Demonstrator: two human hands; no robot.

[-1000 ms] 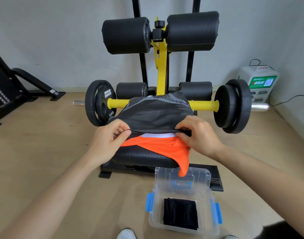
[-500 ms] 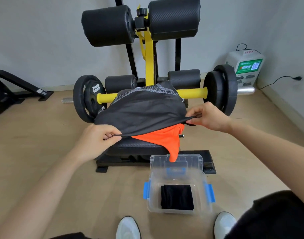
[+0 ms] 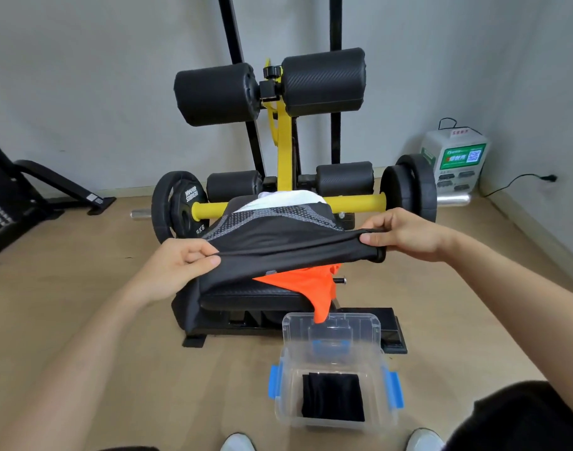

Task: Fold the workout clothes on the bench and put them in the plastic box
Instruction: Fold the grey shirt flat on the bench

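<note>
The left hand [image 3: 181, 265] pinches the near hem of a black garment [image 3: 278, 242] between thumb and curled fingers, over the near left corner of the desk [image 3: 246, 296]. The right hand [image 3: 405, 236] grips the same hem at its other end, thumb on top and fingers curled beneath, held a little higher and out past the desk's right edge. The hem is pulled taut between the two hands and is lifted off the padded top. The far part of the garment, with a grey patterned band, lies on the desk, and a fold of it hangs down over the left edge. Under it an orange garment [image 3: 307, 284] lies at the near right corner, with a narrow tip hanging over the near edge. A white garment [image 3: 291, 198] shows at the far end of the desk, partly covered by the black one. The plastic box [image 3: 288, 415] stands open on the floor just in front of the desk's near edge, toward the right. It has blue latches on both sides, and its clear lid [image 3: 366, 327] stands upright at its far side, where the orange tip meets it. A folded black piece [image 3: 332, 397] lies flat on the bottom of the box.
</note>
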